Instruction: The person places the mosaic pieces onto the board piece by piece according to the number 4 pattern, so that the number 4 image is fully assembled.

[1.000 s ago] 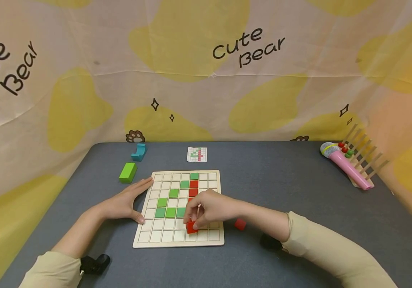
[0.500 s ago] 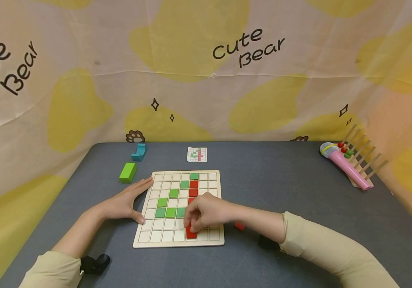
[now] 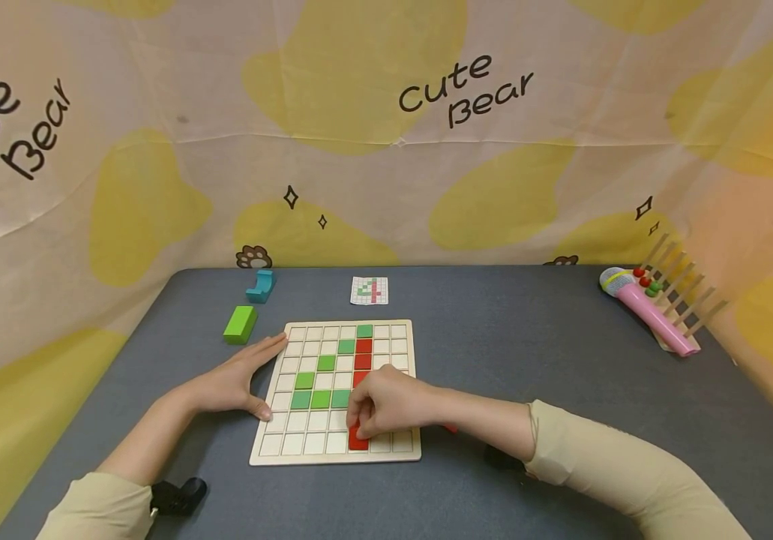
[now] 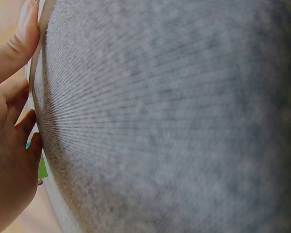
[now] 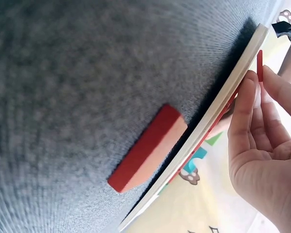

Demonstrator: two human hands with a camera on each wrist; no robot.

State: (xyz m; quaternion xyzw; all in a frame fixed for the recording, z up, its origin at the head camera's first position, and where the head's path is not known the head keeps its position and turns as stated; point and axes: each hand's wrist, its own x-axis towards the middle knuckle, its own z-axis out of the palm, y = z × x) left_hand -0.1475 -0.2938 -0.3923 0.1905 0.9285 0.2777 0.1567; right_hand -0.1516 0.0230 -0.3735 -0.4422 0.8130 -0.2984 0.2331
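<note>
A wooden grid board (image 3: 332, 454) lies on the dark table, with green tiles (image 3: 321, 399) in a slanting line and row and red tiles (image 3: 363, 353) in one column. With thumb and fingers, my right hand (image 3: 393, 401) pinches a red tile (image 3: 358, 439) at the board's bottom row, in the red column; the right wrist view shows this tile (image 5: 260, 66) between the fingertips. Part of the column is hidden behind that hand. My left hand (image 3: 231, 384) rests along the board's left edge, thumb and fingers spread, its thumb (image 4: 23, 41) at the rim.
A loose red block (image 5: 148, 148) lies right of the board, mostly behind my right forearm in the head view. Behind the board sits a small pattern card (image 3: 369, 290). A green block (image 3: 241, 324) and blue arch piece (image 3: 261, 286) stand left; a pink microphone (image 3: 656, 316) lies far right.
My right hand has brought the red tile slightly toward me and laid it down flatter in the bottom row. The left hand and the board have stayed put.
</note>
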